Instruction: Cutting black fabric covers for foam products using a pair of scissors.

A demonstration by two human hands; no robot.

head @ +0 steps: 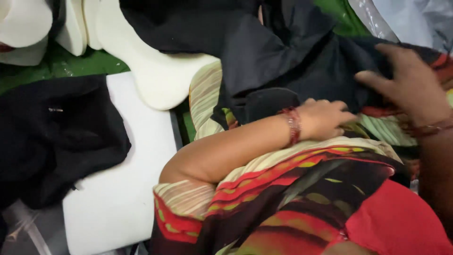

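Black soft cloth (283,52) lies bunched up at the top middle, and both hands are on it. The left hand (325,118) has its fingers curled down on the lower edge of this cloth, but I cannot tell if it is pinching it. A red beaded bracelet (293,125) sits on that wrist. The right hand (406,80) lies flat on the cloth with fingers spread open, not gripping.

A striped red, yellow and dark sari (302,189) covers the lap and hides what is under the hands. Another black cloth pile (52,137) lies well apart on the left, on top of a flat white foam slab (127,189). Curved cream foam pieces (160,75) sit just beside the black cloth, at the top left. A green table top (52,66) shows between them. Clear plastic wrap (406,19) is in the top right corner.
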